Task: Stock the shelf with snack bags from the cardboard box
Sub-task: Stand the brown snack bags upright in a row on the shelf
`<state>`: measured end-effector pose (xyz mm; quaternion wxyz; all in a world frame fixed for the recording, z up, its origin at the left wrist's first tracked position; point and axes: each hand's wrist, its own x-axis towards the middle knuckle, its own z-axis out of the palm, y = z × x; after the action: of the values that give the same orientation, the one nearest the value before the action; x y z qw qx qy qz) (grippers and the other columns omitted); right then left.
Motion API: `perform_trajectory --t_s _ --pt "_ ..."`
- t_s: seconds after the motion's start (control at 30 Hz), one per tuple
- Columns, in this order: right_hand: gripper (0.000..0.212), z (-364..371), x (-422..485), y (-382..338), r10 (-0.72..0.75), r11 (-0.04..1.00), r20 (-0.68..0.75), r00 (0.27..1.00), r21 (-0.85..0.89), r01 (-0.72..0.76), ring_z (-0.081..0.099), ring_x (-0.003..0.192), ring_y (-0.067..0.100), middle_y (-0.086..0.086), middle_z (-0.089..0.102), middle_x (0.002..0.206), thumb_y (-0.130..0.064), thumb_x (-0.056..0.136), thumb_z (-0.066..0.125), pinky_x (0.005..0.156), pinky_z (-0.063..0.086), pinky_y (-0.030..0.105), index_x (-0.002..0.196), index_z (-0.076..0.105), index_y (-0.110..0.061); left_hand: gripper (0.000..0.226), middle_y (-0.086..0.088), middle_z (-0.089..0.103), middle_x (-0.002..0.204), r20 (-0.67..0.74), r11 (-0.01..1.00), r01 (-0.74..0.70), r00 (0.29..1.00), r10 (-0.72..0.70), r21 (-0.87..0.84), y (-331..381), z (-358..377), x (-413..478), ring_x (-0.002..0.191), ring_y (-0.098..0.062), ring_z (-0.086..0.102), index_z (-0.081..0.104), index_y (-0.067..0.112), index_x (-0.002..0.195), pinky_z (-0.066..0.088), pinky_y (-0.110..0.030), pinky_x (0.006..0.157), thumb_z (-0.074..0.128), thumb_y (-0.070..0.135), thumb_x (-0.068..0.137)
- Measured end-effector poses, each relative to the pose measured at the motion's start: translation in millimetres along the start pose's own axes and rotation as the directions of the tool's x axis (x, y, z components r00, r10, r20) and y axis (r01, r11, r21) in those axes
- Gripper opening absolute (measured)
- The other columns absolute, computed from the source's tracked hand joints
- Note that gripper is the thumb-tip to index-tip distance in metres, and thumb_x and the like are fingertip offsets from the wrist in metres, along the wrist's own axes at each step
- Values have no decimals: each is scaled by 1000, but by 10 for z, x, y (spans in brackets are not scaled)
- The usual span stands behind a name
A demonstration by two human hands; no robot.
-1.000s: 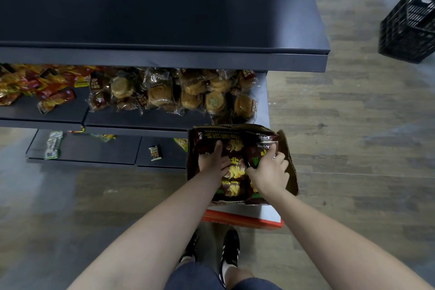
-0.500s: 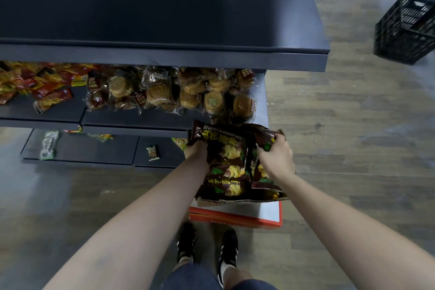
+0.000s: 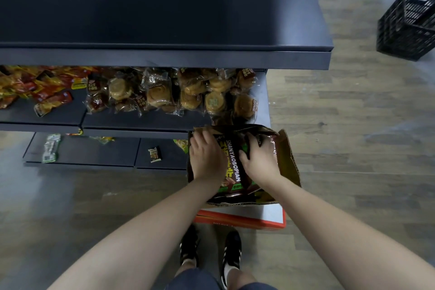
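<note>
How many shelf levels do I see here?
3: top shelf nearest the camera, middle shelf piled with snacks, lowest shelf below it. Others may be hidden.

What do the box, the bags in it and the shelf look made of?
Cardboard box: brown card, matte, with ragged torn edges. Snack bags: probably glossy printed plastic film, creased and catching light. Shelf: likely painted metal, smooth dark matte, with a folded front lip.

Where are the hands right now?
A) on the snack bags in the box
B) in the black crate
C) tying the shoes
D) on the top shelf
A: the left hand and right hand are on the bags inside the box.
</note>
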<state>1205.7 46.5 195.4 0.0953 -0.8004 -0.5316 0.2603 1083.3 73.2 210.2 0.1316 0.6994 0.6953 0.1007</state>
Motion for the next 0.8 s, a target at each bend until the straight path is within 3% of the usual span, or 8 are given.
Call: perform_trajectory --t_s 0.07,0.17,0.27,0.43,0.57,0.67,0.73,0.8 --pt "70 81 -10 -21 2 995 -36 999 -101 -6 28 136 37 22 26 148 -43 92 52 108 31 45 149 24 -15 51 -18 43 130 42 995 -82 996 79 62 100 72 -101 119 -32 45 35 5 129 40 -40 99 53 25 86" --pt "81 122 34 -10 26 984 -41 999 -175 -33 29 136 36 20 29 148 -46 88 55 105 32 45 150 17 -10 55 -15 24 149 225 998 -48 974 36 47 159 212 -172 140 -30 20 30 9 138 16 -42 117 42 36 92" --pt "94 87 100 20 48 971 8 999 -236 -45 24 139 34 18 28 149 -52 85 57 103 32 46 151 8 -10 61 -16 5 156 302 1000 -13 953 7 20 111 290 -151 145 -30 2 20 13 144 8 -47 119 41 40 93" --pt "102 35 184 66 89 981 54 995 -176 -79 22 137 36 18 25 147 -53 79 63 101 37 51 151 4 -11 74 -17 -3 156 425 996 68 901 -83 51 89 254 26 144 -37 -2 15 20 144 24 -47 113 48 56 87" --pt "74 -96 269 138 145 978 72 987 138 -154 38 123 36 13 42 129 -38 77 67 95 43 45 137 31 -14 65 -18 16 146 422 987 162 895 -141 -13 108 118 108 129 -39 25 21 22 137 39 -41 97 58 37 86" --pt "57 -255 297 184 175 841 174 969 485 -239 55 112 33 10 57 119 -27 77 69 90 49 42 127 44 -13 59 -15 26 135 391 946 230 911 -128 -228 61 -19 128 123 -37 34 25 17 133 37 -44 99 59 28 86" --pt "41 -406 271 146 159 650 282 946 691 -315 63 103 31 11 66 109 -17 82 67 87 51 40 120 54 -8 58 -12 33 131 359 849 292 924 -131 -441 -30 -133 158 120 -31 40 31 14 132 39 -42 98 62 23 84" --pt "35 -560 225 53 128 450 425 896 780 -435 67 94 29 12 70 102 -15 86 65 84 52 38 118 60 -4 46 -7 46 123 320 725 283 943 -92 -628 -122 -259 164 114 -25 49 42 16 122 44 -41 96 66 19 83"
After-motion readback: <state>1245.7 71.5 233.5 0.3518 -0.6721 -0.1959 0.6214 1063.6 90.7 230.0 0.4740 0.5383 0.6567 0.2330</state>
